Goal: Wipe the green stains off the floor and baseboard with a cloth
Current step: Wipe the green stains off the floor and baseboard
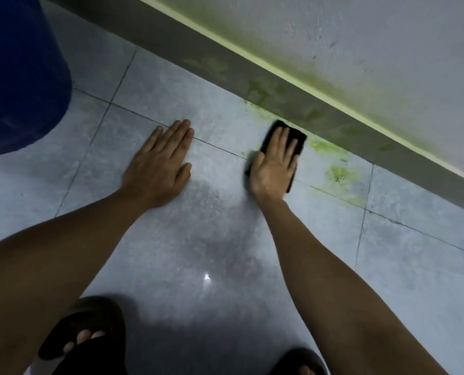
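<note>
My right hand [275, 165] lies flat with straight fingers on a black cloth [298, 138], pressing it to the grey tiled floor [225, 239] right at the foot of the grey baseboard [333, 115]. Green stains [336, 171] spread over the floor to the right of the cloth. More green smears [260, 90] mark the baseboard above the cloth, and green tints the wall's lower edge. My left hand [160, 163] rests palm down on the floor, fingers straight, well to the left of the cloth.
A large blue barrel [19, 71] stands at the far left. My two feet in dark sandals [84, 331] are at the bottom edge. The white wall [387, 50] rises behind the baseboard. A wet sheen shows on the tiles between my arms.
</note>
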